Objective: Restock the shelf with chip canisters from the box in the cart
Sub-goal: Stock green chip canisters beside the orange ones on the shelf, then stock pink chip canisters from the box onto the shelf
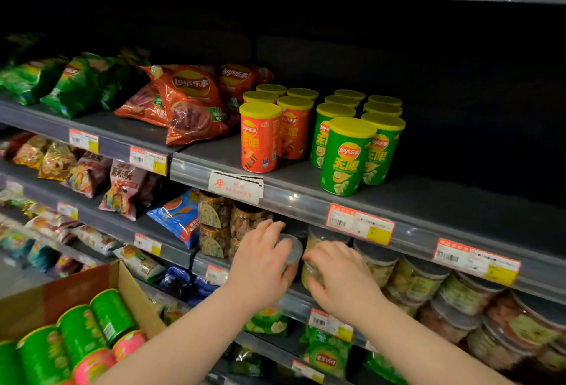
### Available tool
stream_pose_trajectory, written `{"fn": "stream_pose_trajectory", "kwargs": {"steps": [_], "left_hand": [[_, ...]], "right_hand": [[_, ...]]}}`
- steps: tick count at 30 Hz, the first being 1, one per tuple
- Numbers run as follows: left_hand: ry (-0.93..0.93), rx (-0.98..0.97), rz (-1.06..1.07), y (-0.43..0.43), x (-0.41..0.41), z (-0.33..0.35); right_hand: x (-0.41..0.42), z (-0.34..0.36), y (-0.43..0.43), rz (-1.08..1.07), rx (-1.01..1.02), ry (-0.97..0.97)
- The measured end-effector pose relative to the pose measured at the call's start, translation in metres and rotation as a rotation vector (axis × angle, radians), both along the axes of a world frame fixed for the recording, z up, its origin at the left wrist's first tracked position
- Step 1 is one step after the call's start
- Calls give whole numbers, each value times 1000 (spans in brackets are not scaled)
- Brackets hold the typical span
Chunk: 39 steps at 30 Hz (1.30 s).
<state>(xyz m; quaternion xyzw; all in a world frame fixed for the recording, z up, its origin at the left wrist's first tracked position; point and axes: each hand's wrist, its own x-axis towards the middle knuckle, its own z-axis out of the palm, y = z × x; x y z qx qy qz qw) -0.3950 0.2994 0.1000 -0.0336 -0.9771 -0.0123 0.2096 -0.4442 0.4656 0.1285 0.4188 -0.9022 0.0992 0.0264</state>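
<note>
Chip canisters (79, 332) with green labels lie on their sides in the open cardboard box (128, 286) at the lower left. The cart itself is not in view. More of them already stand upright on the shelf (428, 201): an orange group (260, 139) to the left and a green group (349, 158) beside it. To the right of the green group the board is bare.

At this moment both hands are on the lower shelf (295, 303), one level below, and neither holds a canister. It looks as if the person is straightening the clear snack jars there, so I judge the restocking step to be paused or between two canisters.

The left hand (260, 262) has its fingers curled around the lid end of a clear jar (292, 251) and grips it. The right hand (343, 280) grips a second jar (324, 239) just beside the first, with the fingers bent around its side.

The next move probably calls for letting go of both jars, reaching down-left into the box, taking one green canister and setting it upright next to the green group.
</note>
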Motion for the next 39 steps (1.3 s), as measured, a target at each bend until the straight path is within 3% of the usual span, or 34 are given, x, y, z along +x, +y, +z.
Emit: {"fn": "stream_pose_trajectory", "kwargs": {"steps": [10, 15, 25, 39], "left_hand": [[-479, -36, 323, -12, 53, -43], [-581, 23, 494, -19, 97, -58], [-714, 127, 794, -27, 187, -84], [-694, 266, 860, -102, 298, -97]], "right_hand": [[10, -52, -28, 169, 213, -154], [18, -72, -50, 291, 284, -201], [62, -97, -89, 508, 370, -255], [163, -104, -176, 563, 455, -246]]}}
